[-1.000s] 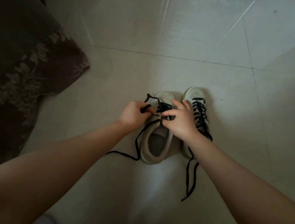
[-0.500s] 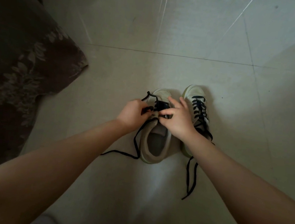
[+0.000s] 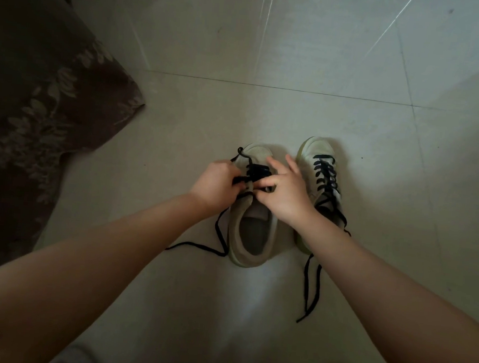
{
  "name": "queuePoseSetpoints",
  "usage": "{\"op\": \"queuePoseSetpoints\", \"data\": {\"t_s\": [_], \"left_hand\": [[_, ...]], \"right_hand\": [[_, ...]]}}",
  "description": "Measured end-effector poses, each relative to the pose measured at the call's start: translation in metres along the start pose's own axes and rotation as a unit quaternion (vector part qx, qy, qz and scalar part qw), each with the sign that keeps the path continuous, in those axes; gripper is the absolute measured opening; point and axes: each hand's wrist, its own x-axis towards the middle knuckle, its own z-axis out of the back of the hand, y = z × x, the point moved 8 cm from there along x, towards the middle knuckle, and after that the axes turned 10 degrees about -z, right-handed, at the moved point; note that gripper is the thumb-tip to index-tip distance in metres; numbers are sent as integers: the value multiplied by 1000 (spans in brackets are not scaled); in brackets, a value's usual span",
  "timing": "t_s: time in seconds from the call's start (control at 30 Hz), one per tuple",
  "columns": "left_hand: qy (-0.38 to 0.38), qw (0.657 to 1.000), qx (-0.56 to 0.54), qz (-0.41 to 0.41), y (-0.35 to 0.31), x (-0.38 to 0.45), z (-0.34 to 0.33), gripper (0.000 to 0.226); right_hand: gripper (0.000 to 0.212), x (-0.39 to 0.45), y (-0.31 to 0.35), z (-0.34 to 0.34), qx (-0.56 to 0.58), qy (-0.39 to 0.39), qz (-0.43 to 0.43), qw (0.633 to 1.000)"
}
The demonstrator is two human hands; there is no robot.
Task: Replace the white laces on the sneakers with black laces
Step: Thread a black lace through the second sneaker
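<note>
Sneakers sit side by side on the pale tile floor (image 3: 301, 56), toes pointing away from me. I see 2 of them. My left sneaker (image 3: 252, 234) is between my 2 hands, and its heel end is open and near me. My right sneaker (image 3: 320, 150) is just beside it and already has a black lace (image 3: 326, 176) crossing up its front. The 2 loose ends of that lace trail on the floor near my right arm.

My left hand (image 3: 213, 183) is curled, and its fingers pinch the other black lace (image 3: 258, 172) at the left side of the left sneaker. One part of this lace loops out past the toe. Another part runs down along the left side of the shoe and lies on the floor in a long bend.

My right hand (image 3: 285, 195) rests on top of the left sneaker, over the part with the lace holes. Its thumb and first finger pinch at the lace there, but I cannot tell just how tight. The other fingers are spread and lifted, pointing toward the toe.

A dark brown cloth with a leaf print (image 3: 36, 105) lies on the floor well off to my left. It is apart from the shoes
</note>
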Motion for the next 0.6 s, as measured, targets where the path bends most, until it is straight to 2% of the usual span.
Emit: {"op": "queuePoseSetpoints", "data": {"t_s": [0.07, 0.13, 0.17, 0.23, 0.33, 0.43, 0.5, 0.6], "left_hand": [[1, 1000, -18, -4, -1, 1, -2, 16], [-12, 995, -94, 34, 7, -2, -6, 10], [-21, 984, -158, 75, 14, -5, -10, 7], [-47, 945, -288, 149, 26, -14, -20, 19], [-51, 906, -381, 178, 26, -22, -31, 24], [-45, 901, -396, 170, 23, -19, -36, 21], [-50, 919, -350, 173, 27, -18, -37, 18], [-62, 939, -293, 169, 29, -17, -35, 17]], "right_hand": [[16, 0, 0, -1, -3, 1, 0, 1000], [15, 0, 0, -1, 1, -2, 2, 1000], [15, 0, -1, -1, 8, -5, 5, 1000], [12, -2, 0, -1, 17, -13, 15, 1000], [10, -5, 5, -4, 35, -12, 38, 999], [7, -13, 8, -5, 77, -30, 74, 994], [9, -18, 5, -2, 98, -44, 81, 991], [11, -18, -13, 8, 215, -25, 9, 976]]}}
